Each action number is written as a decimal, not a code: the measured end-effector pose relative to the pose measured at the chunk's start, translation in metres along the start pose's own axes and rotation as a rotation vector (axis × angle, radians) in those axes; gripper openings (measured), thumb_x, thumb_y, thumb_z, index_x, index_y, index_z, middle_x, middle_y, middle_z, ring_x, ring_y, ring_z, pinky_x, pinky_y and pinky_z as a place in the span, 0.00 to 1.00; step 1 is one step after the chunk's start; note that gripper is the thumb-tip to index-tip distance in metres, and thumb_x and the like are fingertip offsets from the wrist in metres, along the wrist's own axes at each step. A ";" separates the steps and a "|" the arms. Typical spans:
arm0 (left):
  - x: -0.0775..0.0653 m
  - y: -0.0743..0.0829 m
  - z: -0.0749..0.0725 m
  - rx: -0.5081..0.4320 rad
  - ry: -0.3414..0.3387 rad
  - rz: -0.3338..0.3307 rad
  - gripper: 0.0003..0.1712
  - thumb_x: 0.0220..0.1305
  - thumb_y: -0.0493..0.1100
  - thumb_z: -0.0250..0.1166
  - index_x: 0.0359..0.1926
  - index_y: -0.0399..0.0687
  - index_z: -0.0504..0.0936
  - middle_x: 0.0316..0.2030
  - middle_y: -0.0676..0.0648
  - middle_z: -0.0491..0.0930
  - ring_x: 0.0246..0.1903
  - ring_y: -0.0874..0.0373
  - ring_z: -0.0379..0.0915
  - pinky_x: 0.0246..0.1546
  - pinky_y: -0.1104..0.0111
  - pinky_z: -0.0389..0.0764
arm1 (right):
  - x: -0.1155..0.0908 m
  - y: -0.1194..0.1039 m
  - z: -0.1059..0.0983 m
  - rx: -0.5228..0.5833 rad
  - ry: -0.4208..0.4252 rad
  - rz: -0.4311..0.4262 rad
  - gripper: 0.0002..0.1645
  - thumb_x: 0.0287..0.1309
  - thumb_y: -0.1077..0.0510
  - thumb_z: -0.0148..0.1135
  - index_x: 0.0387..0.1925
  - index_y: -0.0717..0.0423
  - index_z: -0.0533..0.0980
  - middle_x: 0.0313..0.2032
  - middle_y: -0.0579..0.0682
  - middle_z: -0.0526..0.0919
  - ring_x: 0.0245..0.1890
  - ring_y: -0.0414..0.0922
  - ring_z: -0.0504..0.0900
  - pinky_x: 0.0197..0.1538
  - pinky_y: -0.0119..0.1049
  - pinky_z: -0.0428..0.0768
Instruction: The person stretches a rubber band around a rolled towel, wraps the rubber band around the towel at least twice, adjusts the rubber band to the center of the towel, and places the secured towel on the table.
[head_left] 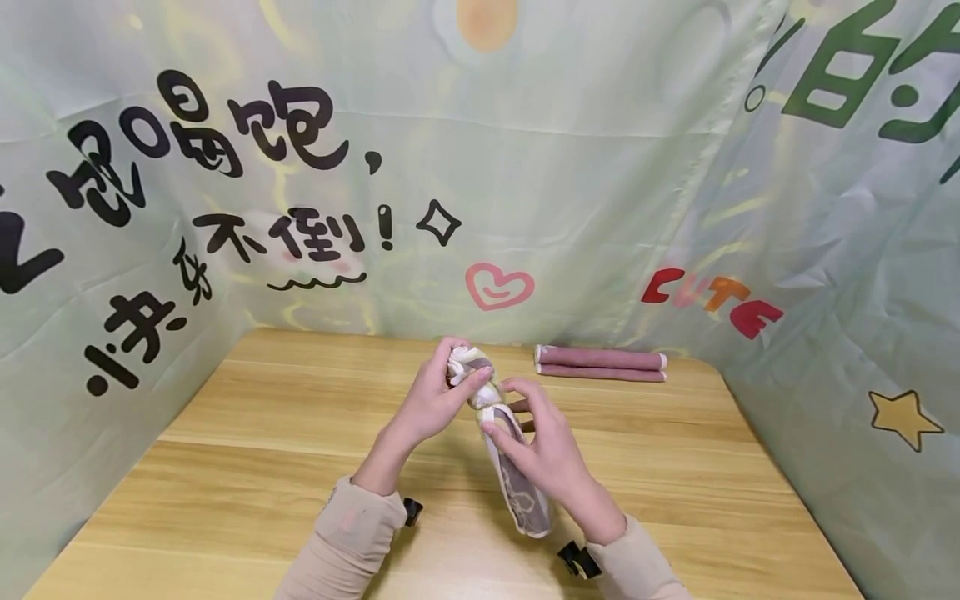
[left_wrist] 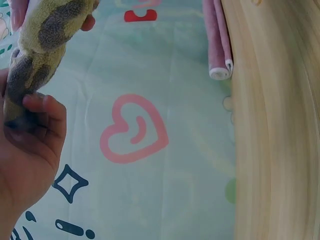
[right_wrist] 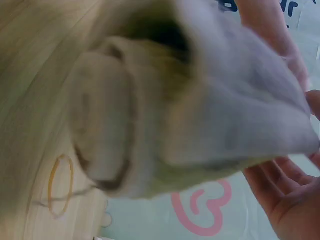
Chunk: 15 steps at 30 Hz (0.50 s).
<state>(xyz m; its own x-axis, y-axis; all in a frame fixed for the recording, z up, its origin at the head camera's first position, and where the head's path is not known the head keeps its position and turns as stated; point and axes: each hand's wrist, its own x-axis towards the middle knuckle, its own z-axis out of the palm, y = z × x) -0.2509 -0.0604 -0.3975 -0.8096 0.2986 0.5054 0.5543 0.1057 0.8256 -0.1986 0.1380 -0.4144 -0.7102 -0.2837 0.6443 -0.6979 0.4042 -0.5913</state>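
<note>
A rolled patterned towel (head_left: 516,483), pale with grey patches, slants between both hands and is cinched in its upper part. My left hand (head_left: 433,396) grips the bunched upper end, its thumb across the front. Just below the cinch, my right hand (head_left: 546,442) holds the towel with its thumb on the near side and curved fingers at the far side. In the left wrist view the left hand (left_wrist: 32,150) curls round the grey-spotted end. The towel's coiled end (right_wrist: 100,120) looms blurred in the right wrist view, with the right hand (right_wrist: 295,200) partly behind it.
A pink rolled towel (head_left: 600,360) lies folded double along the back edge of the wooden table (head_left: 300,417). A thin orange loop (right_wrist: 60,185) shows on the wood in the right wrist view. Printed cloth walls (head_left: 570,200) stand around the table.
</note>
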 end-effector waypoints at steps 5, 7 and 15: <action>0.000 0.001 0.001 0.000 0.030 -0.046 0.19 0.74 0.42 0.66 0.57 0.42 0.69 0.40 0.41 0.81 0.28 0.49 0.79 0.25 0.65 0.83 | 0.000 0.005 0.002 -0.088 0.068 -0.155 0.24 0.65 0.50 0.73 0.54 0.58 0.76 0.56 0.58 0.80 0.42 0.48 0.86 0.35 0.31 0.85; -0.001 0.002 0.002 -0.013 0.036 -0.059 0.19 0.75 0.42 0.66 0.57 0.41 0.69 0.38 0.41 0.80 0.23 0.49 0.77 0.21 0.64 0.82 | 0.000 0.005 0.003 -0.133 0.080 -0.178 0.24 0.68 0.44 0.69 0.53 0.57 0.77 0.56 0.58 0.80 0.42 0.48 0.85 0.34 0.32 0.85; 0.000 0.005 0.011 -0.140 0.058 -0.073 0.16 0.76 0.41 0.63 0.54 0.37 0.69 0.39 0.38 0.82 0.23 0.56 0.79 0.20 0.59 0.85 | -0.001 0.005 0.005 -0.289 0.107 -0.284 0.20 0.64 0.53 0.72 0.51 0.58 0.77 0.52 0.59 0.81 0.39 0.52 0.87 0.35 0.42 0.88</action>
<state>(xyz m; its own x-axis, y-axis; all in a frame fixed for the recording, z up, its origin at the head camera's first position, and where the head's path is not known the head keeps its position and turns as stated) -0.2464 -0.0493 -0.3963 -0.8585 0.2398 0.4534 0.4650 -0.0092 0.8853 -0.2020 0.1363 -0.4202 -0.4691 -0.3330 0.8179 -0.7988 0.5550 -0.2322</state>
